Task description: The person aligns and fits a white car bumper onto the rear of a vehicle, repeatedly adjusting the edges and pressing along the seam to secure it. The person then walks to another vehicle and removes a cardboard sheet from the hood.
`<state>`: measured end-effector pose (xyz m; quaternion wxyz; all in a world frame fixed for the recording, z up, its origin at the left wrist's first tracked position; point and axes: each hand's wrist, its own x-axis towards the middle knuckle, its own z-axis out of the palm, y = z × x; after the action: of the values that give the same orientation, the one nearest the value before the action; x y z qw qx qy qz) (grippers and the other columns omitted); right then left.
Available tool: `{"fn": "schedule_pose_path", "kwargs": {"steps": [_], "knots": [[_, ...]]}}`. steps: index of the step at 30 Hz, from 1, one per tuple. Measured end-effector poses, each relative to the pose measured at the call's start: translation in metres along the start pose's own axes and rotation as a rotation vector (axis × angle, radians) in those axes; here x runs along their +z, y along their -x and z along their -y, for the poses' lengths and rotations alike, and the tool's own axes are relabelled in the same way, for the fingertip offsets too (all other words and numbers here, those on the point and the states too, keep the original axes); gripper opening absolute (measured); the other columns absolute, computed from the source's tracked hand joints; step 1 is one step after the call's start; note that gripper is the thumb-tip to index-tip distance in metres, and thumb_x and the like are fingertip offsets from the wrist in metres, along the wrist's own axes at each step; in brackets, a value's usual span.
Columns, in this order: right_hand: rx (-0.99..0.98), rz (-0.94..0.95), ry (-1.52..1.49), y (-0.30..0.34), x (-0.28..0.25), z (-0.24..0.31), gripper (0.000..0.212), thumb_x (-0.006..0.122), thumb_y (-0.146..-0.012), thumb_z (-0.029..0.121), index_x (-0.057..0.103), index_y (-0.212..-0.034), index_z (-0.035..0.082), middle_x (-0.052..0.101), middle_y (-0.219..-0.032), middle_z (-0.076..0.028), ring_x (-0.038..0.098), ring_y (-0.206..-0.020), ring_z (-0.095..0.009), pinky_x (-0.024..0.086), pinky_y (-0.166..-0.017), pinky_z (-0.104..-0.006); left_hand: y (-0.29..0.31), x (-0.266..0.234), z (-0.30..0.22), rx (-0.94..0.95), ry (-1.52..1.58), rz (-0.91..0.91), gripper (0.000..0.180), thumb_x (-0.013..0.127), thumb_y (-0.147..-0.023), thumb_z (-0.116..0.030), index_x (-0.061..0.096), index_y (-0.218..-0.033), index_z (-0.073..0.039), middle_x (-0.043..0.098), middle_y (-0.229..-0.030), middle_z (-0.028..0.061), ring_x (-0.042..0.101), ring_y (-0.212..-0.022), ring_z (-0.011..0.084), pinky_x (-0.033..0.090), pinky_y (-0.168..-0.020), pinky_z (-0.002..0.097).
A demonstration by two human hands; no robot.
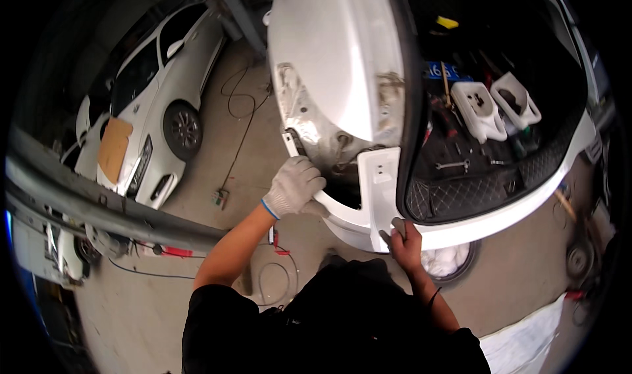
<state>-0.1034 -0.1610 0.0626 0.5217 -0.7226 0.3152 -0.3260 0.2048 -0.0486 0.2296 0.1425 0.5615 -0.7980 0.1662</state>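
Note:
A white rear bumper (484, 232) curves around the back of a white car (332, 51), and its left end runs around the open taillight recess (345, 193). My left hand (294, 186), in a pale knit glove with a blue cuff, is closed over the bumper's edge at that left end. My right hand (405, 241) is at the bumper's outer edge, just right of the upright white panel (380, 170) beside the recess. Its fingers are bent against the edge and look greyish at the tips. What lies under both palms is hidden.
Inside the open trunk lie two white plastic housings (479, 111), a wrench (453, 165), a blue plate (447, 71) and a yellow piece (447, 23). A grey metal beam (118, 193) crosses on the left before another white car (155, 104). Cables (245, 134) trail over the floor.

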Motion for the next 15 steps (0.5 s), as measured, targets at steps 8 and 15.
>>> {"fn": "schedule_pose_path", "kwargs": {"steps": [8, 15], "knots": [[-0.23, -0.322, -0.131, -0.035, 0.05, 0.067, 0.028, 0.041, -0.096, 0.023, 0.053, -0.089, -0.001, 0.05, -0.077, -0.009, 0.046, -0.072, -0.019, 0.039, -0.067, -0.0332, -0.006, 0.03, 0.016, -0.02, 0.16, -0.171, 0.06, 0.073, -0.051, -0.061, 0.061, -0.081, -0.01, 0.054, -0.077, 0.0068, 0.055, -0.077, 0.0294, 0.046, -0.076, 0.0442], [-0.138, -0.784, -0.003, -0.031, 0.071, 0.068, 0.043, 0.033, -0.099, 0.036, 0.053, -0.086, -0.001, 0.049, -0.077, -0.007, 0.045, -0.072, -0.018, 0.037, -0.066, -0.0327, -0.014, 0.054, 0.051, 0.053, 0.317, -0.402, 0.027, 0.078, -0.06, -0.026, 0.054, -0.059, -0.013, 0.049, -0.057, 0.0038, 0.052, -0.057, 0.0256, 0.041, -0.055, 0.0389]]}}
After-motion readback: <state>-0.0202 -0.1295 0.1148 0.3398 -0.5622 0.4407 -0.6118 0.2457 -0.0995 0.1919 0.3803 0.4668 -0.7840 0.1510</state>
